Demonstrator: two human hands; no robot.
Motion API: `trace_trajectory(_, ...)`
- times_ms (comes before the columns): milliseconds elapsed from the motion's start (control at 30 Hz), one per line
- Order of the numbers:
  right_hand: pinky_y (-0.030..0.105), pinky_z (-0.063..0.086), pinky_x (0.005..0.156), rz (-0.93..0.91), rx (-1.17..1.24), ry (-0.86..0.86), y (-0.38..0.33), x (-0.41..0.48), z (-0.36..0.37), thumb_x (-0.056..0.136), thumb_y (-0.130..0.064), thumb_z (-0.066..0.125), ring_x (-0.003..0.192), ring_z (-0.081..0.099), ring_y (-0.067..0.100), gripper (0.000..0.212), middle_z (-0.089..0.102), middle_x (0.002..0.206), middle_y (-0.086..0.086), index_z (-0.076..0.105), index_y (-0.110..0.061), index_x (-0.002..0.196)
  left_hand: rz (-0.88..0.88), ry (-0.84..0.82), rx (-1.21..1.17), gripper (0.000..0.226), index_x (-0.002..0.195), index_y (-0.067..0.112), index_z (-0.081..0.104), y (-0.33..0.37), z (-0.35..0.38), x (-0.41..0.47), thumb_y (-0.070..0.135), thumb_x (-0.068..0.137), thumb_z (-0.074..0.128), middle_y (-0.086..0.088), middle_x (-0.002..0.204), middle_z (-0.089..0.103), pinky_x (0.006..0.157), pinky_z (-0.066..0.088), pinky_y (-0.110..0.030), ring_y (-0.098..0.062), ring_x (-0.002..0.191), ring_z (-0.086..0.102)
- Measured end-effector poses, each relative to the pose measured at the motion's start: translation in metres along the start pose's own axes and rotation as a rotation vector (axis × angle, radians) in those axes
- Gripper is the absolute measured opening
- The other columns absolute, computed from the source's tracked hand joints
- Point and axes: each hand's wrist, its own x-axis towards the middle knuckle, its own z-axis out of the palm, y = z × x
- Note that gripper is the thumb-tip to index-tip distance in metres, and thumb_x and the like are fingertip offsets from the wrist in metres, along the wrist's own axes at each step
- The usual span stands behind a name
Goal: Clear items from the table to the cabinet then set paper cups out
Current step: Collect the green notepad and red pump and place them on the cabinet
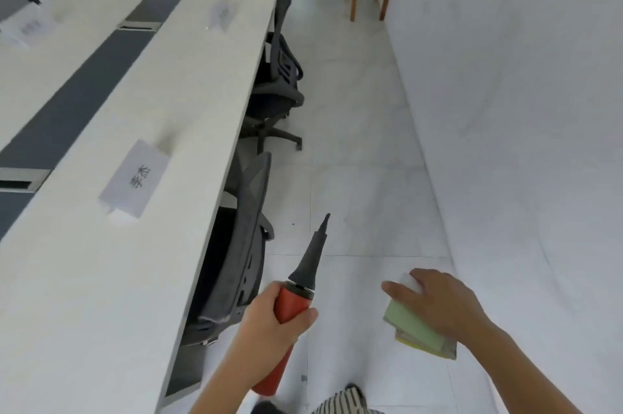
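over the tiled floor, just right of the long white table, the left hand curls its fingers round a red pump whose black tapered nozzle points up and away. the right hand grips a pale green and yellow pack from above, fingers closed over its white end.

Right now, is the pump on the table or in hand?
In hand: the left hand grips the pump by its red body, over the floor beside the table, not on it.
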Motion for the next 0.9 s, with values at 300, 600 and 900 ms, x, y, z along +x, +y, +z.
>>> trace_trajectory(300, 0.032, 0.045, 0.067, 0.028, 0.105, -0.002, 0.041, 0.118, -0.051, 0.078, -0.075, 0.046, 0.073, 0.060, 0.018, 0.058, 0.061, 0.072, -0.004, 0.046, -0.019, 0.068, -0.017, -0.029, 0.026, 0.021, 0.088, 0.026, 0.060, 0.075, 0.014, 0.120, 0.029, 0.076, 0.077, -0.009, 0.075, 0.068, 0.059, 0.058, -0.034, -0.017, 0.056, 0.063)
trace_trajectory(600, 0.031, 0.040, 0.060, 0.025, 0.124, 0.081, 0.006, 0.282, -0.163, 0.080, -0.074, 0.044, 0.066, 0.056, 0.020, 0.057, 0.056, 0.066, -0.002, 0.039, -0.020, 0.065, 0.082, -0.057, 0.081, 0.024, 0.090, 0.034, 0.050, 0.211, -0.007, 0.314, 0.032, 0.081, 0.072, -0.001, 0.085, 0.066, 0.056, 0.052, -0.021, -0.016, 0.065, 0.065)
trace_trajectory(900, 0.028, 0.039, 0.058, 0.078, 0.134, 0.057, 0.026, 0.443, -0.258, 0.077, -0.077, 0.044, 0.063, 0.054, 0.014, 0.057, 0.056, 0.065, -0.004, 0.043, -0.022, 0.065, 0.111, -0.144, 0.166, 0.024, 0.092, 0.033, 0.054, 0.336, 0.008, 0.487, 0.031, 0.079, 0.074, 0.000, 0.084, 0.066, 0.060, 0.056, -0.027, -0.019, 0.068, 0.067)
